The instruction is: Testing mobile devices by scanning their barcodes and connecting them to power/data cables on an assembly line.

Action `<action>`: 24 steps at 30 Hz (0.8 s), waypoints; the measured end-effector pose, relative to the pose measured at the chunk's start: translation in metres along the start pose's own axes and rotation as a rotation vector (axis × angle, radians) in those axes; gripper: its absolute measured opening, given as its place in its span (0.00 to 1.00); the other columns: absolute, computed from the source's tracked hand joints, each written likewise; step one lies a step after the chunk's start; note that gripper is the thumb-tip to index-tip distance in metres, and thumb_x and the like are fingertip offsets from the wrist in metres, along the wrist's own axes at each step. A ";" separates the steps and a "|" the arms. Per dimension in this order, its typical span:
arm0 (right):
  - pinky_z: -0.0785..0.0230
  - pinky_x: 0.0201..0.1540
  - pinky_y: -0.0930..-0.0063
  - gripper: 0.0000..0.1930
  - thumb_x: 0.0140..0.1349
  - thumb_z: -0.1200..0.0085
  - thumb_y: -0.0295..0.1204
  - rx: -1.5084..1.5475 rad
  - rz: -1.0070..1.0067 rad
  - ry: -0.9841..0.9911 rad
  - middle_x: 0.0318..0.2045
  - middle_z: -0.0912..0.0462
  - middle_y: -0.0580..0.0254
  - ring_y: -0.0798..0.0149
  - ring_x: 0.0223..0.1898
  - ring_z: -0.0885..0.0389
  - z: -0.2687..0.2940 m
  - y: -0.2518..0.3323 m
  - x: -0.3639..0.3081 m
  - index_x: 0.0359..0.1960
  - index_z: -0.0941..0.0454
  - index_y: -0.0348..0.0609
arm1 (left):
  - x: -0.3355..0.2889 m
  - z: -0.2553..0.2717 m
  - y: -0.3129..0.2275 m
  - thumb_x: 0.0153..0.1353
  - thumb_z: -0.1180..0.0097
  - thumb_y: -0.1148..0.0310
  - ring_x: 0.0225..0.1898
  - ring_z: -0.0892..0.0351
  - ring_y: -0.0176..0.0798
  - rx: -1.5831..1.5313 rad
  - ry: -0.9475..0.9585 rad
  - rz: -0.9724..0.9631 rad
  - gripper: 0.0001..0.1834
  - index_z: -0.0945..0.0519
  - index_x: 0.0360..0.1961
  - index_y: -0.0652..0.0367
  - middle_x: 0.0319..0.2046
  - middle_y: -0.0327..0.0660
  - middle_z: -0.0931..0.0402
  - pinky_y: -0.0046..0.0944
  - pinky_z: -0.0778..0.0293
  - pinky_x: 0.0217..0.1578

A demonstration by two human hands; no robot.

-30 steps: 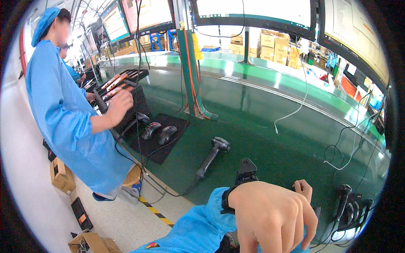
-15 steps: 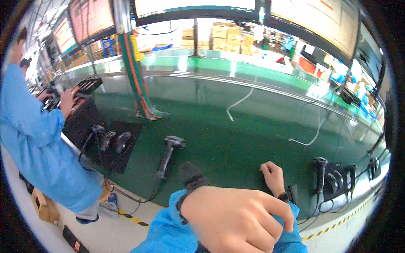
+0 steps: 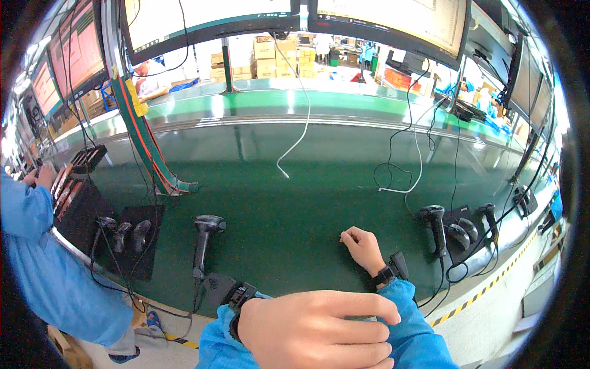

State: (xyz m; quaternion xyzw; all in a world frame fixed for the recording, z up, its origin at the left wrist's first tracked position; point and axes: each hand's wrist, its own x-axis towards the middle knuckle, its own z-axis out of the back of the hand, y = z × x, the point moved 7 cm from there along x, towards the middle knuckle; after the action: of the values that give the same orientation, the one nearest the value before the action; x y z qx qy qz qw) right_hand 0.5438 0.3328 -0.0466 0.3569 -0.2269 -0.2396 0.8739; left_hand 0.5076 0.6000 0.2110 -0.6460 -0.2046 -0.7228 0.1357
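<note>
My left hand (image 3: 313,329) is close to the camera at the bottom, back up, its fingers bent and parted. I see nothing in it, though its palm is hidden. Farther off and to the right, my right hand (image 3: 362,249) is curled into a loose fist over the green bench (image 3: 276,215), with nothing visible in it. Both wrists wear black straps with small dark devices. A black handheld scanner (image 3: 201,246) lies on the bench left of my hands. Another scanner (image 3: 436,227) lies right of my right hand. Neither hand touches a scanner.
Dark mats with several computer mice (image 3: 141,234) lie at left and right. White cables (image 3: 298,141) hang onto the bench. A green post (image 3: 144,141) stands left under overhead monitors (image 3: 387,24). A co-worker in a blue coat (image 3: 55,295) is at far left.
My view has turned right, so the bench and scanners sit farther left in the picture. My right hand remains curled; my left hand's fingers are a little straighter.
</note>
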 end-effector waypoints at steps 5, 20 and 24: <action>0.32 0.27 0.64 0.13 0.63 0.47 0.38 0.029 0.031 -0.029 0.22 0.20 0.53 0.55 0.23 0.21 0.002 0.004 0.000 0.31 0.19 0.42 | 0.001 -0.003 0.002 0.48 0.41 0.74 0.21 0.23 0.43 0.004 0.029 -0.050 0.07 0.20 0.21 0.70 0.20 0.49 0.23 0.41 0.22 0.33; 0.33 0.26 0.65 0.14 0.63 0.47 0.39 0.041 0.042 -0.023 0.21 0.20 0.53 0.55 0.23 0.21 0.002 0.003 0.000 0.30 0.20 0.40 | 0.005 -0.007 0.001 0.43 0.41 0.74 0.20 0.24 0.42 0.091 -0.004 -0.001 0.08 0.22 0.20 0.70 0.19 0.48 0.24 0.39 0.22 0.30; 0.33 0.26 0.66 0.14 0.63 0.47 0.39 0.019 0.025 -0.007 0.21 0.20 0.53 0.55 0.22 0.21 0.003 0.006 0.000 0.30 0.20 0.41 | 0.007 -0.010 0.001 0.41 0.41 0.73 0.19 0.25 0.42 0.176 -0.022 -0.010 0.08 0.22 0.19 0.70 0.19 0.48 0.25 0.39 0.22 0.29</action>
State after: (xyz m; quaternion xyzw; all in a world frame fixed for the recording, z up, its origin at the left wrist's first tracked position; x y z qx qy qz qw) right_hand 0.5431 0.3350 -0.0403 0.3616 -0.2368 -0.2276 0.8725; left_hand 0.4985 0.5949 0.2172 -0.6384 -0.2721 -0.6955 0.1862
